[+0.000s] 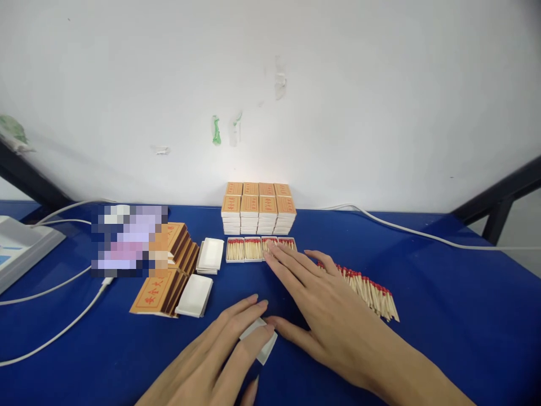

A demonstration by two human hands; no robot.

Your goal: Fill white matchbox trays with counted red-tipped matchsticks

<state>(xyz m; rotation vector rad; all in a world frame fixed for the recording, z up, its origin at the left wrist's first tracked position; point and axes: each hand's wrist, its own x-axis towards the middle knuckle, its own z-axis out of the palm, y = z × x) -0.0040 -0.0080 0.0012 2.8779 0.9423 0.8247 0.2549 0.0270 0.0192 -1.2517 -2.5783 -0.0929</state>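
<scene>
White matchbox tray [267, 351]: lying partly under left hand [211, 352] with bent fingers, impossible to say if gripped; covering boxed matches [252, 248] with right hand [319, 296], spread loosely.

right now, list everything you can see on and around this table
stacked matchboxes: eight on top, orange and white, back
filled trays: four, white with red-tipped matches, before stack
loose matches: many, pale with red heads, right
tray piles: two, white, left of centre
sleeves: several, orange and brown, left
pixelated patch: one, mostly lilac, left
cables: several, white, both sides
device: one, white, left edge
bars: black, both edges
tape scraps: several, green and whitish, wall
wall: one, white, behind
table: one, blue, below
single tray: one, white, under left fingers
left hand: one, front
right hand: one, reaching filled trays
</scene>
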